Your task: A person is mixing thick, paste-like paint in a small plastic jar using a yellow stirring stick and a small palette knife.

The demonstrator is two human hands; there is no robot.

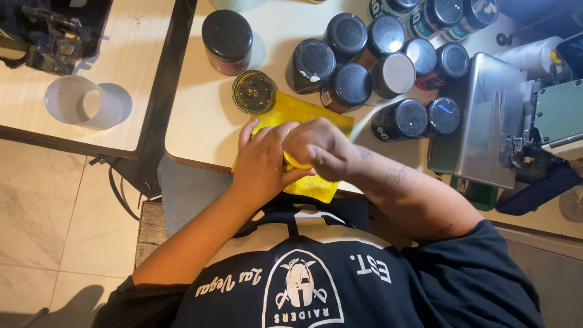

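Both hands are working at the table's near edge: left hand [262,163] and right hand [320,149] are curling fingers around a yellow object [294,161] over the yellow cloth [303,112], dark jars [349,85] crowding beyond.

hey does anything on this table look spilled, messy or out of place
One jar lid in the cluster of dark jars carries a white smear near its edge. The yellow cloth under both hands hangs over the table edge. One open jar stands lidless beside it.

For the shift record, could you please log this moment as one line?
left hand: on yellow cloth | right hand: cupped over it | open jar: beside
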